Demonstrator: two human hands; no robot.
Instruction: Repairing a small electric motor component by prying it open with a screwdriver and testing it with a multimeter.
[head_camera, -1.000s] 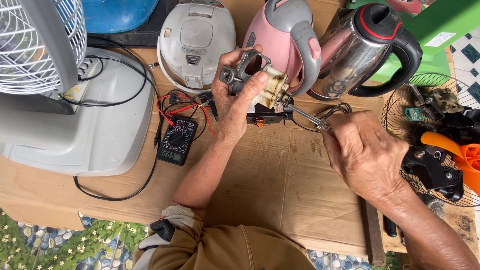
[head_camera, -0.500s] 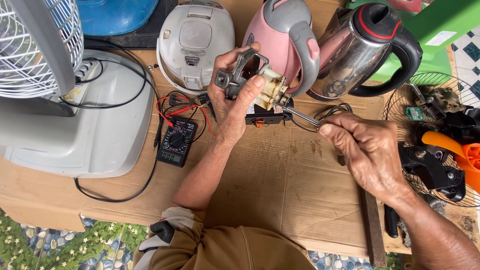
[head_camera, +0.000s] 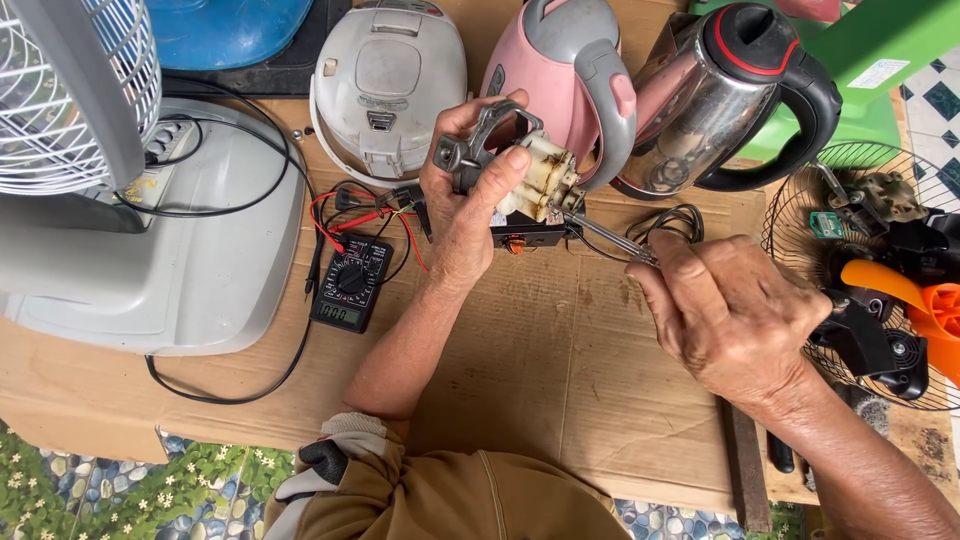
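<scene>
A small motor (head_camera: 525, 180), grimy cream plastic body with a grey cast-metal bracket on its top end, is held up off the cardboard sheet (head_camera: 560, 370), roughly over its far middle. It's gripped by the left hand (head_camera: 470, 190), fingers closed round the bracket and thumb pressed on the casing. A little black block with an orange bit hangs right under it. A thin shiny metal screwdriver (head_camera: 610, 235) is poked into the motor's right side; its handle end is buried in the right hand (head_camera: 725, 315), fingers curled shut around it.

Just behind the motor a glossy pink plastic kettle (head_camera: 570, 70) with a grey handle is seen, next to it a steel kettle (head_camera: 720, 100) with black handle, and a white rounded rice cooker (head_camera: 390, 80) to the left. A black multimeter (head_camera: 350, 285) with red and black leads is laid left of the forearm. A grey fan base (head_camera: 170, 250) is parked at the sheet's left edge, and a wire fan grille (head_camera: 800, 210) at the right edge. A white rectangular label is stuck on the green thing (head_camera: 870, 50) in the far right corner.
</scene>
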